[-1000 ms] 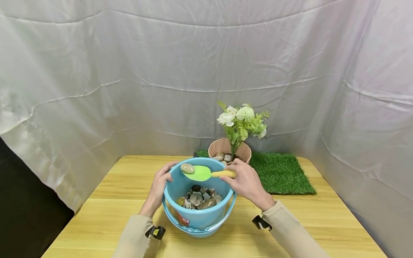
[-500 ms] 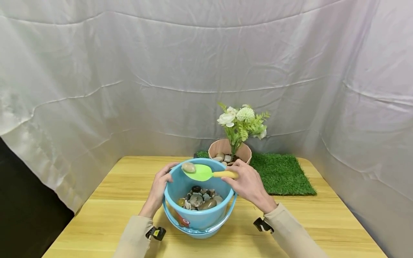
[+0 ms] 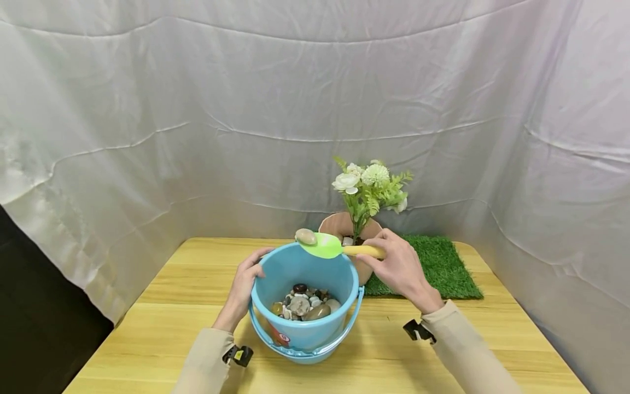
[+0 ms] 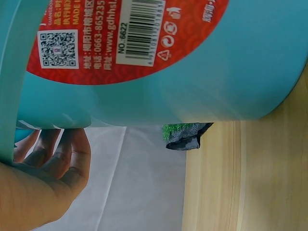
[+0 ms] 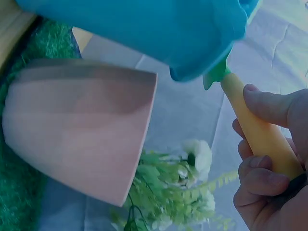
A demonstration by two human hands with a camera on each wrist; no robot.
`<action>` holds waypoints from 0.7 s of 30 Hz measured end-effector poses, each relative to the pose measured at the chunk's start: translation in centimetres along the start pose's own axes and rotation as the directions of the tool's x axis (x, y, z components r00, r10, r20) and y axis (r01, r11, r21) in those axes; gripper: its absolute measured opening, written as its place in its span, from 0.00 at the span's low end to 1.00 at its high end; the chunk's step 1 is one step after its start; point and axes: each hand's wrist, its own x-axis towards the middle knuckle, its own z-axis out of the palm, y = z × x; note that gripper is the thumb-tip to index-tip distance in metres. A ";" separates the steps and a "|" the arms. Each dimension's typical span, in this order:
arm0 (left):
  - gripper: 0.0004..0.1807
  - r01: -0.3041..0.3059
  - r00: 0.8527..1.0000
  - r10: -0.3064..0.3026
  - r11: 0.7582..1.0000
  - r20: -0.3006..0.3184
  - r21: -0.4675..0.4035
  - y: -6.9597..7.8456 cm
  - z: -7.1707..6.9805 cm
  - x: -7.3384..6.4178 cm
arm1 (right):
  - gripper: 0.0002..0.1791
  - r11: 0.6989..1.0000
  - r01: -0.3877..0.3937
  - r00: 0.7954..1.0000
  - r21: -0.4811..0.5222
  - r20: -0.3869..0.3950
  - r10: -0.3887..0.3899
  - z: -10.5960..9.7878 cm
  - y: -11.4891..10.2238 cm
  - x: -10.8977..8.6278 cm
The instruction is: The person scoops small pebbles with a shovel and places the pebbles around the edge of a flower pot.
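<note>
My left hand [image 3: 245, 284] grips the rim of a blue bucket [image 3: 305, 339] on its left side, thumb inside and fingers outside. Inside the bucket lie pebbles [image 3: 300, 305] of several colours. My right hand [image 3: 398, 267] holds a small toy shovel by its yellow handle [image 3: 363, 251]. The shovel's green blade [image 3: 327, 246] is over the bucket's far rim, carrying one tan stone [image 3: 306, 237] near its tip. In the right wrist view, fingers and thumb wrap the yellow handle [image 5: 260, 130], and the bucket hides most of the blade.
Behind the bucket stands a pink flowerpot [image 5: 86, 125] with white flowers [image 3: 374, 178] and stones in it. A green turf mat [image 3: 438, 268] lies under the pot. The bucket's handle [image 3: 315, 352] hangs down in front. Grey curtains [image 3: 275, 109] surround the wooden table [image 3: 187, 290].
My right hand has moved right and slightly up and away, taking the shovel and its stone from above the bucket's inside to its far rim. The left hand and bucket stay in place.
</note>
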 end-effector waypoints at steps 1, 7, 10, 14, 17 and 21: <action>0.32 0.001 1.000 -0.001 1.000 0.002 -0.003 0.0 0.0 0.0 | 0.13 1.000 0.000 1.000 -0.006 0.001 0.000 -0.2 0.2 0.1; 0.32 0.011 1.000 -0.010 1.000 0.009 -0.019 -0.2 0.1 0.0 | 0.13 0.999 -0.021 1.000 -0.036 -0.006 0.021 -1.1 1.5 0.3; 0.32 0.015 1.000 -0.015 1.000 0.010 -0.022 -0.3 0.1 0.0 | 0.13 0.998 -0.036 0.999 -0.052 -0.015 0.035 -1.6 2.4 0.3; 0.32 0.010 1.000 -0.010 1.000 0.012 -0.026 -0.3 0.1 0.0 | 0.15 0.994 -0.073 0.997 -0.075 -0.026 0.072 -1.9 3.9 0.1; 0.32 0.009 1.000 -0.009 1.000 0.013 -0.028 -0.2 0.0 0.0 | 0.15 0.990 -0.108 0.994 -0.095 -0.028 0.105 -1.9 5.1 -0.1; 0.32 0.013 1.000 -0.012 0.999 0.011 -0.029 -0.2 0.0 0.0 | 0.16 0.981 -0.161 0.987 -0.110 -0.016 0.160 -1.6 6.5 -0.5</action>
